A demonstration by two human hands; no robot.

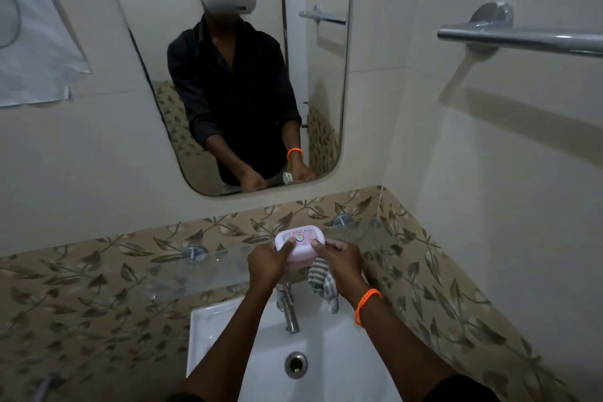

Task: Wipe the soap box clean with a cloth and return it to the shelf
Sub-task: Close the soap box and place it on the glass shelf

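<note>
I hold the pink soap box (299, 246) in both hands at the centre of the frame, just above the glass shelf (202, 271) that runs along the leaf-patterned tile band. Whether the box touches the shelf I cannot tell. My left hand (266, 266) has its grip closed round the left end of the box, the thumb lying across the patterned lid. My right hand (341, 263) pinches the right end, thumb on top and fingers curled beneath. A striped grey and white cloth (323, 284) hangs from under that same right grip, draping down just beside the chrome tap (288, 310). An orange braided band (367, 305) circles my right wrist.

Below my forearms, in the lower centre of the frame, sits the white washbasin (212, 336) with its round drain (296, 365). The mirror (326, 91) fills the upper centre and shows a person in a dark shirt with both hands low. A chrome towel rail (522, 39) crosses the upper right, and a white sheet (36, 52) hangs at the upper left.
</note>
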